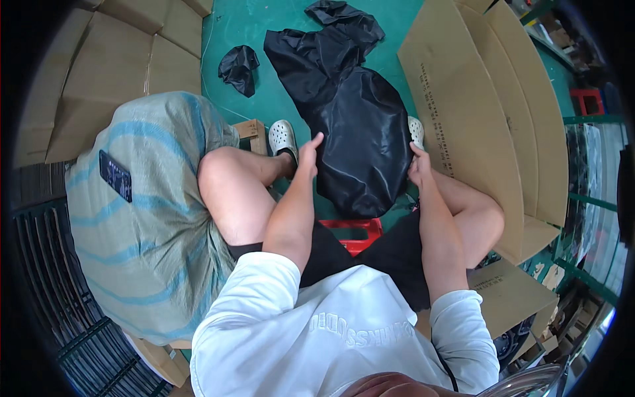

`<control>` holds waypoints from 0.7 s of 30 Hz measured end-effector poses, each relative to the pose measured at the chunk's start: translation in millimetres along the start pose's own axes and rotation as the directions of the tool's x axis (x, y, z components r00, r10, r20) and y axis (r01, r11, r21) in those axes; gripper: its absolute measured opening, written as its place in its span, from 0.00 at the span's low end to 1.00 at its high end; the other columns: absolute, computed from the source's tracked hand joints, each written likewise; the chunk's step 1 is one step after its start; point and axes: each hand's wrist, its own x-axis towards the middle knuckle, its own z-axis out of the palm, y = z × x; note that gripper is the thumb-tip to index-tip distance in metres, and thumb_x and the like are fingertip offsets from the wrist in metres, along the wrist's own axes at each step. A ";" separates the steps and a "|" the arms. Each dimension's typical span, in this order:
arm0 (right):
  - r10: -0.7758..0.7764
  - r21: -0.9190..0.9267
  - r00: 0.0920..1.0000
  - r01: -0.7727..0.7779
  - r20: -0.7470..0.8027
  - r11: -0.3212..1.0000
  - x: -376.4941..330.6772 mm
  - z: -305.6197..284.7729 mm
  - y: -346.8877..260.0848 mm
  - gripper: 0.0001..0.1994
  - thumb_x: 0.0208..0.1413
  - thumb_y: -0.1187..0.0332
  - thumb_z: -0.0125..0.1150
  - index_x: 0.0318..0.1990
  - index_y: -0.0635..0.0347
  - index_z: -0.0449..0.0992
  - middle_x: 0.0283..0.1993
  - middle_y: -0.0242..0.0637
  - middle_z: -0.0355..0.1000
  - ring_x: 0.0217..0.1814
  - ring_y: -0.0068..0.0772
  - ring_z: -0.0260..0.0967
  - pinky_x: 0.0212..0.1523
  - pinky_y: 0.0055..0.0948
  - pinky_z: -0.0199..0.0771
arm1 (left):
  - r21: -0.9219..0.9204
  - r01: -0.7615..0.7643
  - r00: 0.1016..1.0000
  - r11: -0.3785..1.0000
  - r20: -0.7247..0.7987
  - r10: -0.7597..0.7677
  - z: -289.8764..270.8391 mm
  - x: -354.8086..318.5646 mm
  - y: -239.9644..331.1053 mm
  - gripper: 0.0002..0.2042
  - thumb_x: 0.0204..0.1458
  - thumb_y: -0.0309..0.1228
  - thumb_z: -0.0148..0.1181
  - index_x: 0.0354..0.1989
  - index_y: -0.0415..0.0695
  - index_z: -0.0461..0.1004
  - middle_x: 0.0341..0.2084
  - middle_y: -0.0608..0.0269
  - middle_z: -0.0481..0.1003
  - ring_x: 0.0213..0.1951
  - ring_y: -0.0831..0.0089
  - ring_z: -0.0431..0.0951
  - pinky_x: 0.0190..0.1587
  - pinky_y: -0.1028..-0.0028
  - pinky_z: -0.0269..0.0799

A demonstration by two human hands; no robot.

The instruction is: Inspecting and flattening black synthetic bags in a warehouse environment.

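Bag (364,132), glossy and black, is lying on the green floor (264,14) between both hands. The right hand (419,164) is grasping its right edge; the left hand (309,157) is touching its opposite side, fingers too hidden to tell whether they are gripping. White clogs (282,137) are standing just ahead of each hand. Farther ahead of the left hand, a crumpled black piece (238,69) is lying. An open cardboard box (456,99) is walling off the right hand's outer side. Left of the left hand, a striped woven sack (149,245) is bulging, bearing a smartphone (116,176).
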 end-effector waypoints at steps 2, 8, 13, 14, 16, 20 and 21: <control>0.096 -0.180 0.995 -0.100 -0.033 0.979 -16.2 5.9 7.9 0.37 0.52 0.56 0.63 0.66 0.64 0.58 0.65 0.45 0.63 0.69 0.46 0.55 0.69 0.47 0.51 | 0.143 -0.136 0.982 0.980 -0.113 0.153 -20.2 -10.8 -26.1 0.26 0.48 0.42 0.69 0.46 0.30 0.72 0.46 0.52 0.76 0.46 0.64 0.74 0.54 0.67 0.66; 0.324 -0.625 0.922 -0.384 -0.213 0.680 -76.1 0.4 1.6 0.44 0.50 0.59 0.63 0.68 0.76 0.46 0.61 0.55 0.65 0.70 0.51 0.55 0.70 0.41 0.48 | 0.467 0.075 0.798 0.881 -0.558 0.227 9.5 -106.3 -61.5 0.28 0.48 0.47 0.65 0.43 0.29 0.77 0.45 0.41 0.77 0.50 0.50 0.76 0.53 0.60 0.68; 0.374 -0.703 0.865 -0.493 -0.334 0.512 -75.2 -13.7 0.3 0.35 0.56 0.55 0.59 0.63 0.69 0.56 0.59 0.49 0.67 0.63 0.48 0.63 0.64 0.45 0.54 | 0.283 0.116 0.699 0.952 -0.704 0.124 14.0 -120.1 -80.6 0.25 0.50 0.43 0.64 0.43 0.27 0.76 0.47 0.39 0.75 0.52 0.50 0.75 0.55 0.61 0.68; 0.301 -0.750 0.913 -0.400 -0.276 0.527 -92.8 8.7 8.7 0.37 0.55 0.52 0.59 0.66 0.67 0.54 0.65 0.49 0.61 0.68 0.49 0.56 0.68 0.45 0.50 | 0.185 0.098 0.643 0.978 -0.762 0.080 -1.5 -113.5 -85.1 0.25 0.51 0.43 0.64 0.44 0.27 0.76 0.47 0.39 0.75 0.52 0.50 0.75 0.55 0.62 0.68; 0.224 -0.568 0.936 -0.343 -0.270 0.749 -79.1 -6.8 25.3 0.39 0.54 0.52 0.60 0.66 0.67 0.54 0.66 0.49 0.58 0.70 0.49 0.53 0.68 0.45 0.50 | 0.116 0.085 0.630 0.990 -0.776 0.037 4.6 -106.0 -91.2 0.25 0.52 0.42 0.63 0.44 0.27 0.76 0.48 0.39 0.75 0.52 0.50 0.75 0.55 0.62 0.69; 0.250 -0.390 0.956 -0.291 -0.153 0.874 -75.1 -3.0 48.5 0.32 0.50 0.55 0.63 0.59 0.63 0.64 0.58 0.44 0.66 0.63 0.42 0.58 0.62 0.41 0.57 | -0.079 0.027 0.608 0.997 -0.790 -0.079 4.6 -107.7 -97.3 0.28 0.55 0.44 0.60 0.48 0.24 0.72 0.52 0.39 0.72 0.55 0.50 0.73 0.58 0.62 0.66; 0.304 -0.529 0.944 -0.325 -0.128 0.784 -84.6 6.0 44.8 0.25 0.50 0.56 0.62 0.54 0.59 0.71 0.50 0.41 0.74 0.56 0.37 0.66 0.59 0.39 0.59 | -0.088 0.038 0.592 0.995 -0.800 -0.093 9.2 -107.1 -95.4 0.30 0.55 0.45 0.59 0.50 0.23 0.71 0.53 0.38 0.71 0.56 0.50 0.72 0.59 0.63 0.65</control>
